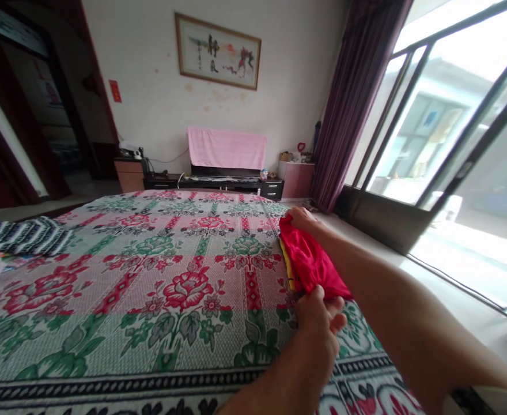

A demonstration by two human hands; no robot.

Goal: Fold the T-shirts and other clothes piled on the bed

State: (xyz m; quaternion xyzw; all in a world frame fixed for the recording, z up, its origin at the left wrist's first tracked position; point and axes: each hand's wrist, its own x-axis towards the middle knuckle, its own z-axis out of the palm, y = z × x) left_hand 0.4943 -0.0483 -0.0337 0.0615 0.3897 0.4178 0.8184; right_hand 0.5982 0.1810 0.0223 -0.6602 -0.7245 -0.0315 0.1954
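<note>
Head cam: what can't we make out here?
- Head view: most of the yellow layer, covered by the red cloth.
- Head view: the rest of the striped cloth, cut off by the left picture edge.
- Head view: what the pink cloth drapes over, mostly covered by it.
- Head view: small items on the left cabinet, too small.

Yellow fabric layer (288,270) mostly hidden under glossy red cloth (311,256); black-and-white striped cloth (20,233) cut off at left edge; red-green floral bedspread (219,288) too, bottom edge; pink towel (227,147) hides most of dark flat panel (225,172); small writing in gold-framed picture (218,52) unreadable; scenery beyond dark-framed glass door (465,168) washed out.
</note>
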